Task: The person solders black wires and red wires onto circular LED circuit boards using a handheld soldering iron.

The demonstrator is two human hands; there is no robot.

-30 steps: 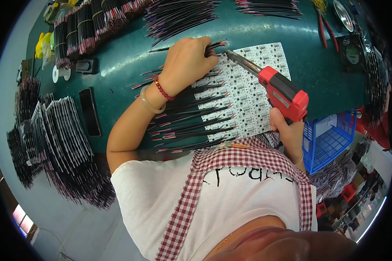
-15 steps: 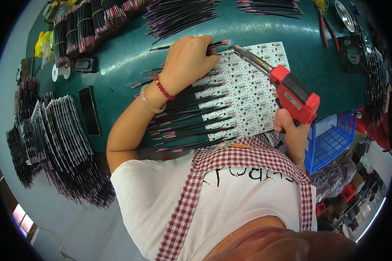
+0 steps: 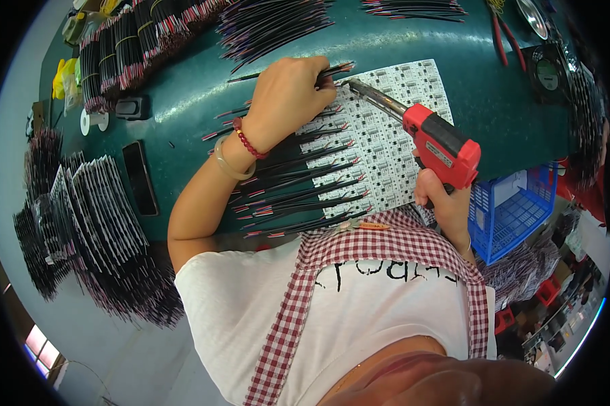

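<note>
My left hand [image 3: 292, 95], wearing a bead bracelet and a bangle at the wrist, pinches a black cable [image 3: 333, 70] with reddish wire ends. It is above the upper left corner of a white circuit board panel [image 3: 403, 149]. My right hand [image 3: 443, 199] is closed round the handle of a red and black soldering gun [image 3: 447, 143]. The gun's metal tip points left and rests at or just above the panel, close to my left fingertips; contact cannot be made out. Several black cables [image 3: 298, 193] lie in a row, their ends on the panel's left edge.
Loose cables [image 3: 278, 30] and tied cable bundles [image 3: 125, 51] lie along the far side of the green table [image 3: 196, 81]. A phone [image 3: 140, 177] and stacked wired boards [image 3: 98, 210] are at left. Red-handled pliers [image 3: 508, 37] lie far right, a blue crate [image 3: 514, 210] nearer.
My right hand has moved the soldering gun left, bringing its tip nearer my left fingertips. My left hand keeps its pinch on the cable, almost in place.
</note>
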